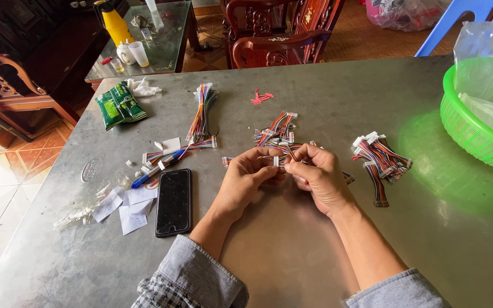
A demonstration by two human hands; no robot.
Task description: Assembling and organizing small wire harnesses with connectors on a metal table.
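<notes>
Pinching with both hands, the person held a small wire harness (pixel 283 158) just above the metal worktop (pixel 292 251), near its middle. The left hand (pixel 245 181) had its grip closed on the white connector end, thumb and forefinger pressed together around it; the right hand (pixel 318 175) was clamped on the other part, fingers curled tight over the strands. The harness was short: thin wires in red, orange, blue and dark colours running side by side into a small white plastic plug. How many wires it had I could not tell. Just behind the hands lay a loose heap of like harnesses (pixel 276 132), and to the right a second pile (pixel 380 160), well apart from a long tied bundle (pixel 201 112) farther left. A dark phone (pixel 173 202) lay face up beside the left forearm, with a blue pen (pixel 150 173) near it. A green basket (pixel 475 128) stood at the right edge.
</notes>
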